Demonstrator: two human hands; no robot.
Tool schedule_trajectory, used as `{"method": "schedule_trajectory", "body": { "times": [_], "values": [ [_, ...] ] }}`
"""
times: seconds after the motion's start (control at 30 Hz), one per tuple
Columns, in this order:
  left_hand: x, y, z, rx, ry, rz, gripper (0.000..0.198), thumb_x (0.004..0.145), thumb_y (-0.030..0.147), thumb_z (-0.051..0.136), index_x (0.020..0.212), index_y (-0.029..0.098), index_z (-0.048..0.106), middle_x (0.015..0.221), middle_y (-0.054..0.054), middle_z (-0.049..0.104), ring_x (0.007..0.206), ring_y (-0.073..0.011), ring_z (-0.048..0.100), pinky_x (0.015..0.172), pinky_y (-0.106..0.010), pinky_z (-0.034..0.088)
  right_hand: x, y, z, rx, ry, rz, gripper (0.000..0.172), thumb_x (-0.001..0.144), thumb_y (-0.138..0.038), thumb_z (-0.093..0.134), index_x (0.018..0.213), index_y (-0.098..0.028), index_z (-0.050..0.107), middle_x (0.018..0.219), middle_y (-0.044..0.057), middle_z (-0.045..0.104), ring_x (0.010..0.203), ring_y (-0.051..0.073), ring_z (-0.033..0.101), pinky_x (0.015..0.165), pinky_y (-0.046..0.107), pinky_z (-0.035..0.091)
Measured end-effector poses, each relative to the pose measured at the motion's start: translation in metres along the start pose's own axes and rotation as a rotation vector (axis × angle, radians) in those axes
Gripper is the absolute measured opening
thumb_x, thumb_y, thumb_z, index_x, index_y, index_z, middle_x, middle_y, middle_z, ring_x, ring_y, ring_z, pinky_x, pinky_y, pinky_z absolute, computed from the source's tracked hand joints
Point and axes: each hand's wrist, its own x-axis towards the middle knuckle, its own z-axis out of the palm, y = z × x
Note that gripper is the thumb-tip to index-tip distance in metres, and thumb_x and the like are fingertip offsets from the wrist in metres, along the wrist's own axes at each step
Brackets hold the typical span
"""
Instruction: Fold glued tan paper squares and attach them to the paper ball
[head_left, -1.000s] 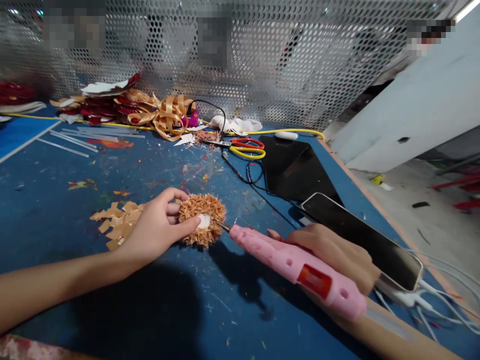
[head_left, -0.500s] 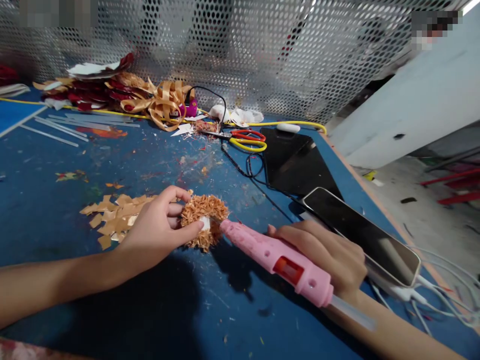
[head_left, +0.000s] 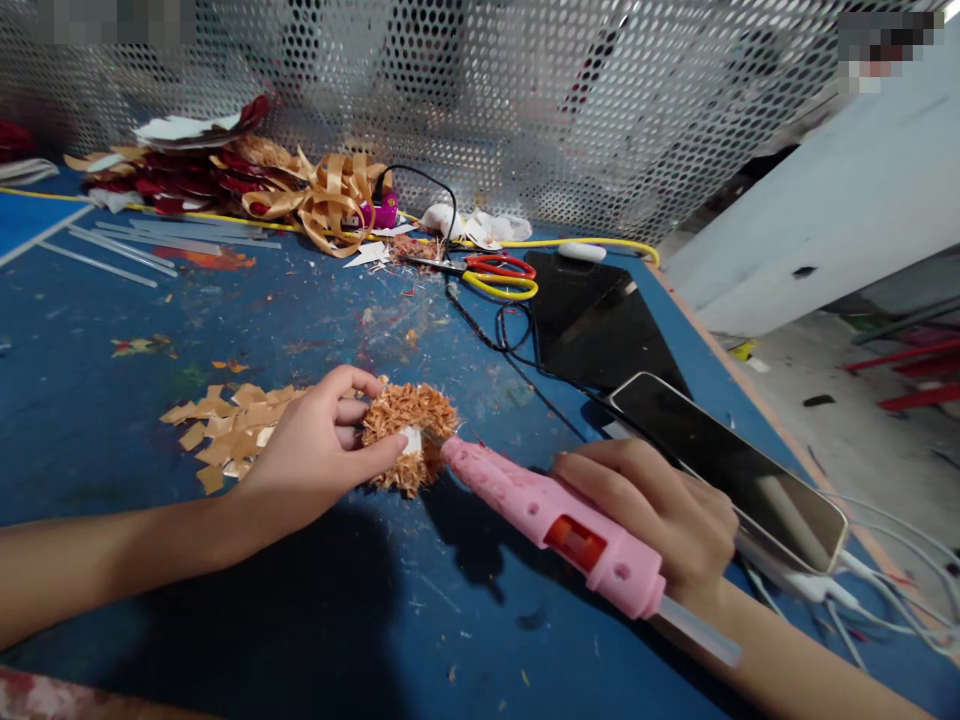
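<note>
A left hand (head_left: 307,455) pinches the left edge of a ruffled tan disc (head_left: 416,408), its thumb pressed near the disc's white centre (head_left: 412,440), above a scuffed blue tabletop (head_left: 315,310). Whether the disc touches the surface cannot be told. To the right of the disc, a right hand (head_left: 652,505) is closed around a pink glue gun (head_left: 536,500), its handle largely hidden behind the body and fingers. The gun's nose points left at the disc's right side, the tip reaching in among the ruffles near the white centre; exact contact is unclear. A clear stick (head_left: 701,632) juts from the gun's rear, on the end away from the disc.

Cut tan pieces (head_left: 225,420) lie scattered to the left of the disc, partly behind the left hand. Beyond the disc and a little to its right sit scissors (head_left: 472,276) with red and yellow handles, next to a dark flat panel (head_left: 589,320). A phone (head_left: 731,465) lies to the right of the disc, past the gun. Far beyond the disc to its left are loose clear rods (head_left: 124,251) and looped gold ribbon (head_left: 341,195).
</note>
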Motion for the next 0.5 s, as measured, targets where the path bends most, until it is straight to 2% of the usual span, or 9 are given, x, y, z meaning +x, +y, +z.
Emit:
{"method": "schedule_trajectory", "body": {
  "times": [0.17,0.33,0.4,0.5],
  "values": [
    [0.0,0.003,0.0,-0.01,0.016,0.002,0.032,0.072,0.025,0.068,0.094,0.02,0.046,0.055,0.012,0.042,0.04,-0.0021,0.043,0.036,-0.01,0.026,0.001,0.0,-0.003,-0.017,0.0,-0.022,0.017,0.097,-0.017,0.039,0.084,-0.018,0.051,0.064,0.002,0.058,0.047,0.009,0.052,0.043,0.019,0.037],
    [0.0,0.005,0.0,-0.052,0.016,-0.016,0.033,0.071,0.024,0.069,0.094,0.02,0.047,0.059,0.01,0.051,0.046,-0.0031,0.052,0.042,-0.009,0.038,0.0,0.001,0.0,-0.027,0.0,-0.02,0.018,0.097,-0.018,0.038,0.084,-0.019,0.051,0.065,0.001,0.057,0.048,0.008,0.051,0.043,0.018,0.037],
    [0.0,0.005,0.0,-0.065,0.017,-0.024,0.033,0.07,0.024,0.07,0.093,0.02,0.047,0.061,0.01,0.053,0.048,-0.0038,0.055,0.044,-0.01,0.041,-0.004,0.002,0.004,-0.038,0.039,0.001,0.019,0.097,-0.019,0.039,0.084,-0.02,0.053,0.067,0.0,0.056,0.049,0.008,0.05,0.043,0.018,0.036],
    [0.001,0.004,0.0,-0.071,0.011,-0.024,0.033,0.07,0.024,0.07,0.094,0.02,0.047,0.06,0.01,0.054,0.048,-0.0044,0.056,0.043,-0.009,0.04,-0.009,0.002,0.009,-0.082,0.112,0.072,0.011,0.093,-0.02,0.05,0.084,-0.022,0.057,0.069,-0.002,0.054,0.05,0.007,0.048,0.043,0.018,0.034]
  ]
}}
